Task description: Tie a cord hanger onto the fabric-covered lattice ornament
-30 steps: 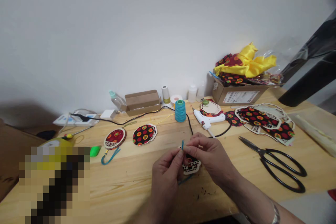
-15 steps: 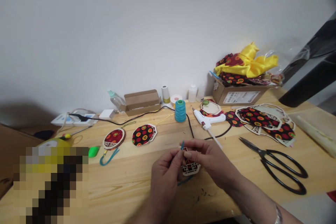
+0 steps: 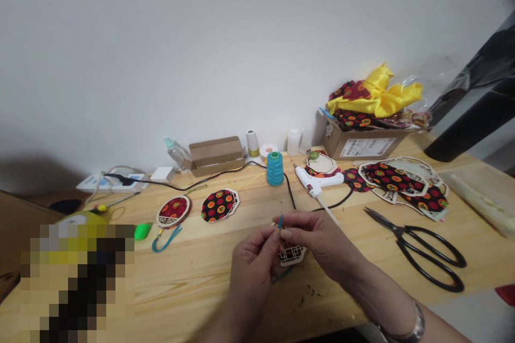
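My left hand and my right hand meet over the wooden table, fingertips pinched together on a teal cord that sticks up between them. A small fretwork ornament with red patterned fabric hangs just under the fingers, partly hidden by them, and the cord's other end trails out below. Both hands are closed in a pinch.
Behind the hands lie a white glue gun with a black cable, a teal thread spool, two fabric ornaments, and a cardboard box. Black scissors lie right. A box of fabric stands at the back right.
The hands stay pinched on the cord and ornament, shifting only slightly; the view has drifted a little.
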`<state>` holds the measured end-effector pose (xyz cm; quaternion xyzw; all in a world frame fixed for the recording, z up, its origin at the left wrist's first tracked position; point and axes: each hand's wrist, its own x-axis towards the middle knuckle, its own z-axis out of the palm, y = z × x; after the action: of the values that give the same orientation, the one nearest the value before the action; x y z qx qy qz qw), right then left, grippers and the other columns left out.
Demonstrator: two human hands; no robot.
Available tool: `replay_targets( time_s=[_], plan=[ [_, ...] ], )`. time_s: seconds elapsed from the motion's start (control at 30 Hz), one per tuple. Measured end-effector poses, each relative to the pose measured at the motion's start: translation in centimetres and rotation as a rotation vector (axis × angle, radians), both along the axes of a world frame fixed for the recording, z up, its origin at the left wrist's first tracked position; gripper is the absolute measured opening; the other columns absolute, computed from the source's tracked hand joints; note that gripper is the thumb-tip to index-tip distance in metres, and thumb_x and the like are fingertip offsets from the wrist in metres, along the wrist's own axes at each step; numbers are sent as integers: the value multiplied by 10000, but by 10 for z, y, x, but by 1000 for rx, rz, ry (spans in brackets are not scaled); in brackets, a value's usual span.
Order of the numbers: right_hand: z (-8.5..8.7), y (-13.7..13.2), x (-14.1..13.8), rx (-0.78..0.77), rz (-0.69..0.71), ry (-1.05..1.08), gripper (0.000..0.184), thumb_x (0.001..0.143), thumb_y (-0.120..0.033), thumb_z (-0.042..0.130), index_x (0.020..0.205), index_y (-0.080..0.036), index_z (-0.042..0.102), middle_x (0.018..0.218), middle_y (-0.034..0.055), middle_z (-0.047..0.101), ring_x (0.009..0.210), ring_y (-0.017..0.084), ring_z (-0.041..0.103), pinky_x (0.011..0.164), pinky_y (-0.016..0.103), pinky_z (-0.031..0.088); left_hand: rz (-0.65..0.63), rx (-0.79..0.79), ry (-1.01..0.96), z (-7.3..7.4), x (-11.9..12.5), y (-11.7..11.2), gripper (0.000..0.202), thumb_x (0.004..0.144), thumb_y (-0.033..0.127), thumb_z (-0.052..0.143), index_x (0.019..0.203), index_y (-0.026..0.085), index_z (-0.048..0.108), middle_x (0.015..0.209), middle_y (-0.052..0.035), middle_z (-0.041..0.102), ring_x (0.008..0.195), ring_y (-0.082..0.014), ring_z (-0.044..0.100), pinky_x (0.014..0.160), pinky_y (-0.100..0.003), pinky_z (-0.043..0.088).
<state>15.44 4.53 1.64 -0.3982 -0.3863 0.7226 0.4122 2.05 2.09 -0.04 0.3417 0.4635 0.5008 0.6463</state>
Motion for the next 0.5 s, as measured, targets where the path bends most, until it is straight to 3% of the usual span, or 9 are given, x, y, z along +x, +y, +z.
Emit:
replay_targets(
  time_s=[0.3,0.4,0.5],
  plan=[
    [4,0,-3,53,-59,-43,151,621,-265,719,716,-149,706,665,-13,587,621,100,535,590,229,410,-13,-20,-15,3,2,-2,201,725,331,652,753,135,684,442,75,362,398,-33,241,389,-171,178],
    [4,0,-3,25,-59,-24,173,626,-289,713,618,-135,635,552,-24,576,524,84,500,532,220,392,-3,-26,1,6,3,-2,212,715,336,660,733,127,694,457,63,405,404,-33,253,395,-171,200],
    [6,1,-4,14,-64,-29,237,628,-323,715,585,-136,576,513,-26,573,482,78,484,496,212,376,-13,-18,29,6,2,-1,207,708,327,666,757,131,712,525,25,513,445,-56,355,434,-181,289]
  ],
)
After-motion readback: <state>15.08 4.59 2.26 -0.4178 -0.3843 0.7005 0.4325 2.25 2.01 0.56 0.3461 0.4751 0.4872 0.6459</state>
